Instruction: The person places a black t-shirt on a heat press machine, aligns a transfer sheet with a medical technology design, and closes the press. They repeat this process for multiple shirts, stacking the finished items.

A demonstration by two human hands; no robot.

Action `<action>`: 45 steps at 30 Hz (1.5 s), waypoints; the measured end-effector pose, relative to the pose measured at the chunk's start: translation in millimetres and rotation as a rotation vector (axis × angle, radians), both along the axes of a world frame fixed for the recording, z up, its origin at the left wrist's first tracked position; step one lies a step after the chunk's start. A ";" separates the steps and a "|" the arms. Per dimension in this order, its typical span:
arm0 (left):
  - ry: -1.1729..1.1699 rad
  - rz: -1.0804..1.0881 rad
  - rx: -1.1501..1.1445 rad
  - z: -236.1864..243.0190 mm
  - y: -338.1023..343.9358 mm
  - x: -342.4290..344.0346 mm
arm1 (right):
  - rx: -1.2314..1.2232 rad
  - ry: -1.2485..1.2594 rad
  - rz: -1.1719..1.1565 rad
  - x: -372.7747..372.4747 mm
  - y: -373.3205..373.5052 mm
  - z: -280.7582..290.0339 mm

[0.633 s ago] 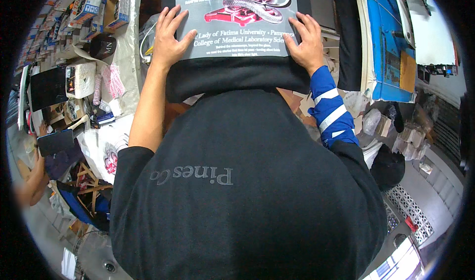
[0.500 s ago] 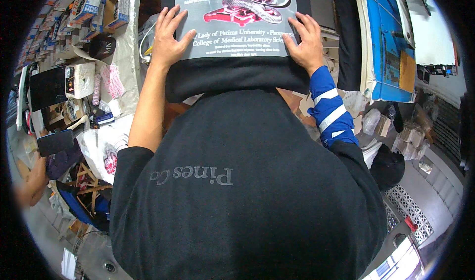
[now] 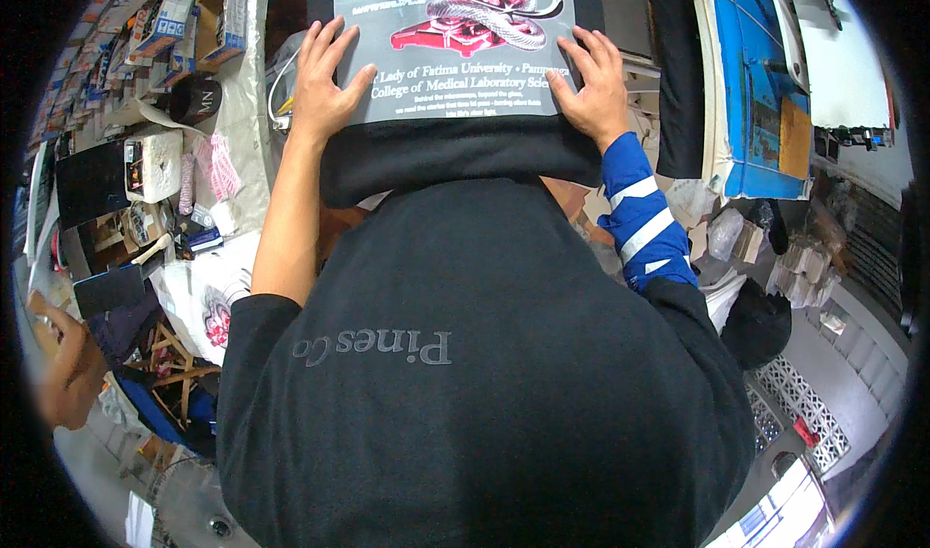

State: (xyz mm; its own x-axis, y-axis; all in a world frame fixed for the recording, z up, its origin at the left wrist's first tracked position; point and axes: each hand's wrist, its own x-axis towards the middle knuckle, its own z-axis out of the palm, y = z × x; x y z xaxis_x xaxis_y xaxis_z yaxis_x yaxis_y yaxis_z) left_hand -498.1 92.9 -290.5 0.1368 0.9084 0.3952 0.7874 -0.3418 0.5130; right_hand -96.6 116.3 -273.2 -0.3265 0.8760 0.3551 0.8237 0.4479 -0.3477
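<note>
A black garment (image 3: 455, 151), apparently a shirt, lies spread in front of me. On it is a grey rectangular sheet or film (image 3: 397, 39) with a red and silver picture and white lettering. My left hand (image 3: 327, 81) rests on the left edge of this sheet, fingers apart, thumb pointing inward. At the right edge lies my right hand (image 3: 593, 85), also with fingers spread and flat. Neither hand grips anything. What supports the garment is mostly hidden under it, and the sheet's far end runs out of view.
Left stands a cluttered table with boxes (image 3: 221, 25), a white container (image 3: 153, 165) and a white printed cloth (image 3: 208, 301). Another person's hand (image 3: 73, 364) shows at the far left. A blue machine or frame (image 3: 751, 83) is at the right, with plastic-wrapped stacks (image 3: 806, 267) below.
Both my hands keep to the sheet's sides, still spread. The picture shifts slightly. At the far left, the other person's hand has changed pose and shows larger.
</note>
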 end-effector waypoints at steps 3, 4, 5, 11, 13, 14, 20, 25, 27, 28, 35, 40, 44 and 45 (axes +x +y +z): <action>0.013 -0.001 -0.005 -0.6 -1.5 -1.1 | -0.002 0.015 0.008 -0.9 0.0 0.7; 0.022 -0.002 -0.001 0.3 0.3 -1.3 | 0.001 0.021 0.013 -1.7 2.7 2.4; 0.031 -0.002 0.003 1.0 0.0 -0.7 | 0.005 0.029 0.019 -2.4 4.5 3.9; 0.258 0.094 -0.206 46.8 16.0 14.7 | -0.153 -0.067 -0.074 -3.1 20.9 34.3; 0.131 0.134 -0.269 54.0 53.1 3.4 | -0.052 0.116 -0.171 3.8 66.0 19.3; 0.047 0.175 -0.194 45.5 78.7 -9.6 | 0.007 0.191 -0.186 8.5 94.8 14.3; -0.905 0.413 -0.366 -33.7 243.8 -79.9 | -0.325 0.665 -0.474 21.3 274.1 -28.0; -1.512 0.397 -1.027 -40.1 294.7 -89.4 | -1.076 1.504 -0.408 -10.6 335.0 -31.1; -1.630 0.230 -0.935 -45.1 313.0 -85.2 | -1.244 1.581 -0.274 14.9 361.1 -55.6; -1.592 0.287 -0.879 -54.1 316.7 -92.7 | -1.184 1.522 -0.371 17.9 372.9 -61.2; -1.242 0.487 -0.511 -41.5 305.8 -135.0 | -0.821 1.551 -0.430 37.2 371.8 -42.7; -1.183 0.494 -0.506 -41.9 294.9 -153.9 | -0.768 1.426 -0.457 23.0 370.5 -26.8; -1.088 0.526 -0.443 -29.7 303.7 -136.1 | -0.772 1.386 -0.379 39.9 369.6 -30.4; -1.155 0.488 -0.409 -24.5 307.7 -125.7 | -0.822 1.402 -0.353 58.5 374.5 -40.9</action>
State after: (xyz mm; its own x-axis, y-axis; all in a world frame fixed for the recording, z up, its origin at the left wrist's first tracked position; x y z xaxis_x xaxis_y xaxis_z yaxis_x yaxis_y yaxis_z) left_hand -623.8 400.7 -315.0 -0.4655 0.8488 -0.2508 -0.1736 0.1903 0.9662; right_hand -38.2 490.8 -314.1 0.0680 0.9220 -0.3811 -0.2974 -0.3459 -0.8899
